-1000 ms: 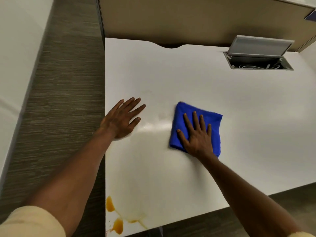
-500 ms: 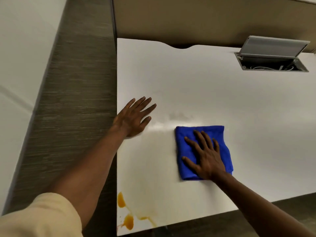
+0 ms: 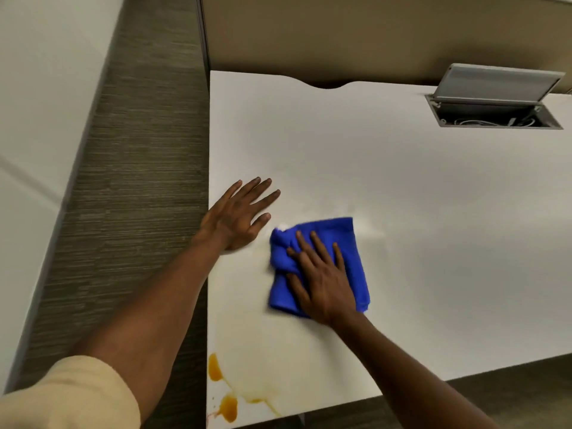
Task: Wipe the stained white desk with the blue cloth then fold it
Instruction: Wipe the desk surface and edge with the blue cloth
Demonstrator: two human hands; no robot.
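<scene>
The blue cloth lies folded on the white desk, bunched at its left edge. My right hand presses flat on the cloth with straight, spread fingers. My left hand rests flat on the desk near its left edge, just left of the cloth, fingers spread. Orange-brown stains sit at the desk's near left corner, with a faint yellowish smear above them. A pale wet streak shows beside the cloth's far right corner.
A grey cable hatch with its lid raised is set into the desk at the far right. A beige partition stands behind the desk. Grey carpet runs along the desk's left side, and a white surface lies further left.
My right hand has slid the cloth to the left, towards my left hand, and the cloth's left edge has bunched up. My left hand has stayed in place.
</scene>
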